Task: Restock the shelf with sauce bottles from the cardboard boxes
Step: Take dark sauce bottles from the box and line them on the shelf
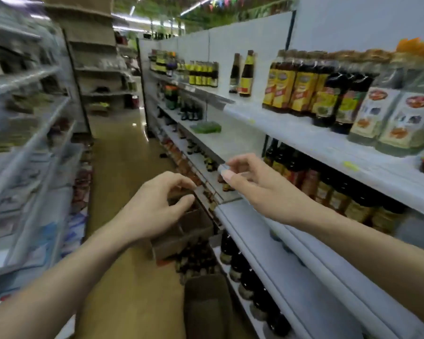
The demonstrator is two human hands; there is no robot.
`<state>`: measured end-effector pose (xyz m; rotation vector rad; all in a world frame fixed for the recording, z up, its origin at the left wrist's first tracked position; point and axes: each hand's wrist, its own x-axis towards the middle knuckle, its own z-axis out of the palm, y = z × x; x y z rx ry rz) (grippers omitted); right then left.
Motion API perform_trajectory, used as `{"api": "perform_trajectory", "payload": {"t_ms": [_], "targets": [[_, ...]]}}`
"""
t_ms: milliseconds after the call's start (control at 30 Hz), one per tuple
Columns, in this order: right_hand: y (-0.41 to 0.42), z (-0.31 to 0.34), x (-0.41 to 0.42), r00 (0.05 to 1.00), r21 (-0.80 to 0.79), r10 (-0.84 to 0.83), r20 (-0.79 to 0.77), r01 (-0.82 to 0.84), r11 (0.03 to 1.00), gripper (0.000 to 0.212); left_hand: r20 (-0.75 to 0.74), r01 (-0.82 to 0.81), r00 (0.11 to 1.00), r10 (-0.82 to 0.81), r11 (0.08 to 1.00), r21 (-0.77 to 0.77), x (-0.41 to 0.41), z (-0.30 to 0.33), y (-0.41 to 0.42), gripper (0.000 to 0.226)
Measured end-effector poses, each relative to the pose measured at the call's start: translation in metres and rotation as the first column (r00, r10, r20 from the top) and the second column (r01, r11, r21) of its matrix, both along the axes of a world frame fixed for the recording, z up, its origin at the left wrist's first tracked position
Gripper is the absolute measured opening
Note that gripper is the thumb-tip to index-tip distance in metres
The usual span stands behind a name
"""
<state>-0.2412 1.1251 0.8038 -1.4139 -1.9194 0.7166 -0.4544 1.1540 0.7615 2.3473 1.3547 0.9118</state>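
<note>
Both my hands hang in mid-air over the aisle with loosely curled fingers and hold nothing. My left hand is above an open cardboard box on the floor, with dark sauce bottles beside it. My right hand is close to the front edge of the white shelf on the right. Dark sauce bottles with yellow labels stand on the upper shelf, and more dark bottles fill the level behind my right hand. The picture is blurred.
A second brown box stands on the floor near my feet. Two lone dark bottles stand on a mostly bare stretch of upper shelf. Blurred shelving lines the left side. The tan aisle floor runs ahead between the racks.
</note>
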Motion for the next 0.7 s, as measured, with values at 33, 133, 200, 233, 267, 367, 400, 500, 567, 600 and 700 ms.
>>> {"api": "perform_trajectory", "payload": {"t_ms": [33, 133, 200, 233, 267, 367, 400, 500, 567, 600, 700], "targets": [[0.016, -0.005, -0.010, 1.000, 0.004, 0.011, 0.012, -0.011, 1.000, 0.035, -0.016, -0.021, 1.000, 0.020, 0.999, -0.024, -0.012, -0.007, 0.012, 0.018], [0.070, -0.019, -0.037, 0.998, 0.011, 0.049, 0.036, -0.049, 0.999, 0.038, -0.053, -0.081, 0.996, 0.077, 0.994, -0.070, -0.046, -0.023, 0.059, 0.017], [0.112, -0.027, -0.054, 0.997, -0.001, 0.076, 0.025, -0.076, 0.997, 0.038, -0.052, -0.121, 0.992, 0.116, 0.988, -0.100, -0.070, -0.028, 0.094, 0.018], [0.135, -0.030, -0.063, 0.995, -0.013, 0.094, 0.018, -0.094, 0.995, 0.039, -0.048, -0.142, 0.989, 0.137, 0.982, -0.121, -0.082, -0.028, 0.112, 0.018], [0.158, -0.031, -0.073, 0.993, -0.030, 0.117, 0.014, -0.116, 0.993, 0.040, -0.039, -0.174, 0.985, 0.170, 0.974, -0.142, -0.095, -0.026, 0.128, 0.017], [0.225, -0.030, -0.109, 0.984, -0.046, 0.180, 0.007, -0.180, 0.983, 0.040, 0.014, -0.289, 0.955, 0.296, 0.941, -0.176, -0.129, -0.024, 0.168, 0.016], [0.247, -0.029, -0.122, 0.981, -0.039, 0.196, -0.004, -0.196, 0.980, 0.040, 0.031, -0.320, 0.943, 0.331, 0.930, -0.179, -0.140, -0.024, 0.179, 0.015], [0.301, -0.034, -0.167, 0.969, -0.050, 0.243, -0.048, -0.246, 0.968, 0.038, 0.044, -0.399, 0.909, 0.416, 0.893, -0.208, -0.172, -0.028, 0.209, 0.010], [0.335, -0.043, -0.194, 0.953, -0.047, 0.300, -0.040, -0.301, 0.952, 0.038, 0.065, -0.429, 0.889, 0.454, 0.874, -0.228, -0.195, -0.032, 0.228, 0.013], [0.350, -0.047, -0.208, 0.947, -0.056, 0.319, -0.028, -0.320, 0.946, 0.038, 0.061, -0.442, 0.881, 0.469, 0.863, -0.245, -0.207, -0.035, 0.237, 0.013], [0.396, -0.059, -0.245, 0.938, -0.064, 0.348, -0.005, -0.347, 0.936, 0.040, 0.031, -0.471, 0.866, 0.499, 0.835, -0.285, -0.245, -0.043, 0.271, 0.013]]}}
